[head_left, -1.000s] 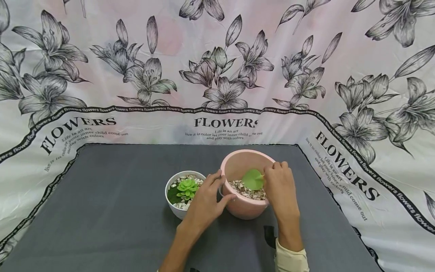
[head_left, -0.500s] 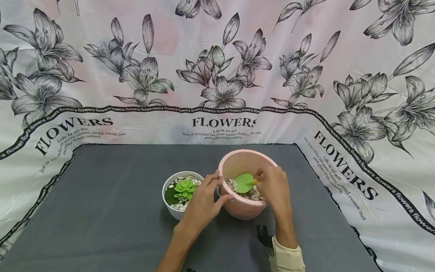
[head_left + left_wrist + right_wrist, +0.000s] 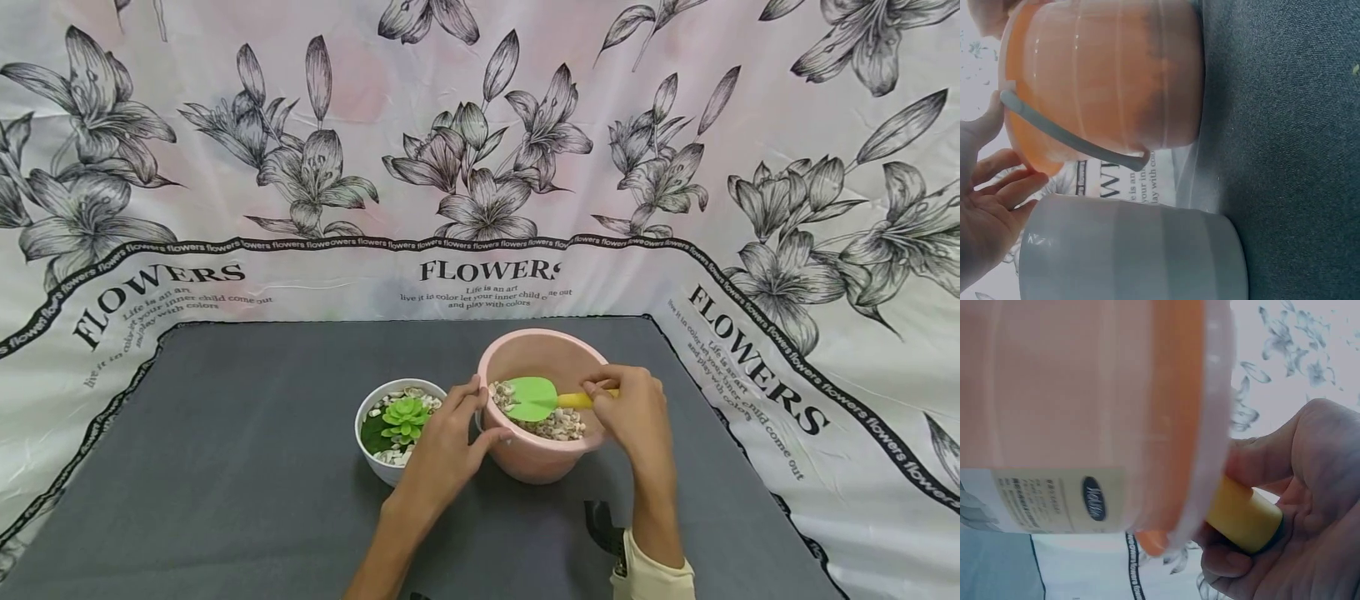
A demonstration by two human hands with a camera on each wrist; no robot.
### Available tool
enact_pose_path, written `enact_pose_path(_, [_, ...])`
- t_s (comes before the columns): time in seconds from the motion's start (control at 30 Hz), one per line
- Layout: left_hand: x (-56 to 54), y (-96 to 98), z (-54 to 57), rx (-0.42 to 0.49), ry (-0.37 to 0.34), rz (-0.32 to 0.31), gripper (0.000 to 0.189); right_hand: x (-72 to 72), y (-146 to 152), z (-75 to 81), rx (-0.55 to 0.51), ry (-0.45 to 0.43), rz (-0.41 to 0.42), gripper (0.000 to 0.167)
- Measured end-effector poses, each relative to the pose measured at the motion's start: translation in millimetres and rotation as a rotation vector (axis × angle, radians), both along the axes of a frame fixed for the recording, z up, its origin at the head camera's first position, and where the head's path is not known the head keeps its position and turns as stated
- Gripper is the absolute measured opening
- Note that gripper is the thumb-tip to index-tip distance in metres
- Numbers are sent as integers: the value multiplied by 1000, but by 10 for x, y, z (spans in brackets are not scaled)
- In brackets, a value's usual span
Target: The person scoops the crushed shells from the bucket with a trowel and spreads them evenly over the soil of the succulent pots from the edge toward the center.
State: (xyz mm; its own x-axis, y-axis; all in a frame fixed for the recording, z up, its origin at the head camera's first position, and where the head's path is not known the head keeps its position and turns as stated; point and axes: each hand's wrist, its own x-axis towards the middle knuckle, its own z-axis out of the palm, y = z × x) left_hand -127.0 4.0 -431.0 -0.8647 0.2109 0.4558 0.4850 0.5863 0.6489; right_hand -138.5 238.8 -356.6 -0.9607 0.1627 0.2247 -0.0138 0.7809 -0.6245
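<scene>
A pink bucket (image 3: 536, 462) with small pebbles (image 3: 561, 427) in it stands on the grey surface. My left hand (image 3: 442, 450) holds its left rim, thumb and fingers spread along the edge; in the left wrist view the thumb lies by the end of the grey bail handle (image 3: 1072, 139). My right hand (image 3: 637, 408) grips the yellow handle (image 3: 1244, 515) of a toy trowel with a green blade (image 3: 534, 398). The trowel lies across the bucket's mouth, blade over the pebbles, pointing left. Just left of the bucket, a white pot (image 3: 384, 473) holds a green succulent (image 3: 406, 419) and white stones.
Grey cloth (image 3: 225, 467) covers the work surface. Behind and along both sides rises a white and pink sheet (image 3: 480, 208) printed with lilies. A black strap piece (image 3: 600, 525) sticks out beside the right sleeve (image 3: 654, 575).
The trowel has gone from tilted down at the bucket's right side to lying more level, its blade farther left and its yellow handle now showing. The left hand stays at the rim.
</scene>
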Motion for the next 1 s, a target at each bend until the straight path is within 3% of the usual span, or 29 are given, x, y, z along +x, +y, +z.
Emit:
enact_pose_path(0.27, [2,11,4,30,-18,4,60,143,143,148,-56,57,-37,15])
enact_pose_path(0.7, [5,-42,-34,68,-26,18,56,322,290,293,-46,87,-103,15])
enact_pose_path(0.83, [3,-66,-46,52,-5,11,56,367,266,337,-66,115,-98,13])
enact_pose_path(1.0, [12,-128,-97,18,71,28,54,397,174,363,-98,128,-63,12])
